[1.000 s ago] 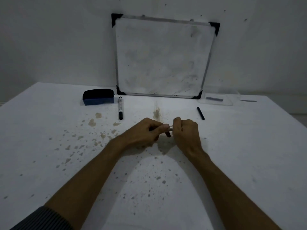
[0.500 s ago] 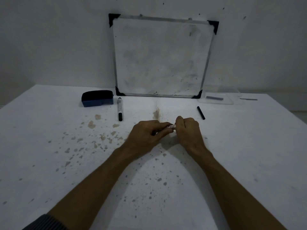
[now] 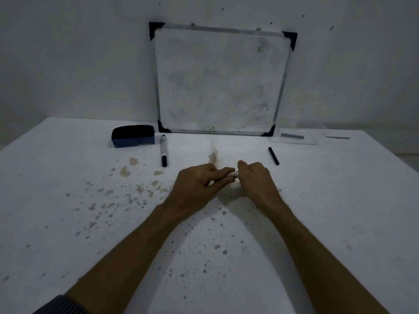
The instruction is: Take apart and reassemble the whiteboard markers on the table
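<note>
Left hand (image 3: 199,185) and right hand (image 3: 256,180) both closed around one white marker (image 3: 232,175) held between them, just above the stained table (image 3: 68,200) at centre. I note a second marker (image 3: 163,152) lying beside the blue eraser (image 3: 133,135); a black cap (image 3: 273,155) lies to the right.

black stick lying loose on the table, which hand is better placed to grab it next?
Right, probably. The black stick lies just beyond the right hand; the left hand is farther away and grips the marker.
</note>
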{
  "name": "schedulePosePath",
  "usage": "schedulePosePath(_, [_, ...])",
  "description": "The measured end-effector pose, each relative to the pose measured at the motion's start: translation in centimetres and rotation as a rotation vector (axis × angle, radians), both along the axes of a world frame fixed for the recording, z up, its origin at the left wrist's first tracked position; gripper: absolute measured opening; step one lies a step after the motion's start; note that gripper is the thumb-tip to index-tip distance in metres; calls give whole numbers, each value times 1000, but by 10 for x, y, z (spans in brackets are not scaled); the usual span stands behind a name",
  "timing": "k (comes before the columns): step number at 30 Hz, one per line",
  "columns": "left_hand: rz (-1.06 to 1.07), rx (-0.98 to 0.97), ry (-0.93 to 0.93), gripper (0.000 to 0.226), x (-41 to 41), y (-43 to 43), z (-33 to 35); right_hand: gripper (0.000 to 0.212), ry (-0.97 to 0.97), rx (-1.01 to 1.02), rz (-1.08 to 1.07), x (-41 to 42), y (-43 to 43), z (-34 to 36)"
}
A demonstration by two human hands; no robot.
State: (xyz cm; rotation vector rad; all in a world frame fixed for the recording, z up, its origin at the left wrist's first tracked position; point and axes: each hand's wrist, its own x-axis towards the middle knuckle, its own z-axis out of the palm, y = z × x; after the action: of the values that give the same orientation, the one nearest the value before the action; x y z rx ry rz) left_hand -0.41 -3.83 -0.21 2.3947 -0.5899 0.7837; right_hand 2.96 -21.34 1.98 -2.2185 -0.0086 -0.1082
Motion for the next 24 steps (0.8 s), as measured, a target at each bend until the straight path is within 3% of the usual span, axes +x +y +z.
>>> schedulePosePath(2, [-21,-13,12,38,-3,-1,1,54,-48,15,19,-1,0,-2])
schedulePosePath(6, [-217,-337,756,30,-1,11,28,58,-348,-8,164,-12,3,-7])
schedulePosePath(9, [-297,-587,1025,35,0,33,39,64,-505,69,192,-9,-3,-2])
schedulePosePath(13, [-271,-728,1007,40,5,36,30,64,-344,77,24,-6,-17,-1])
schedulePosePath(18, [-241,-763,878,31,6,26,23,34,-277,-94,99,4,-19,-12])
schedulePosePath(24, [-103,-612,659,31,-1,18,17,30,-293,-366,168,3,-19,-25])
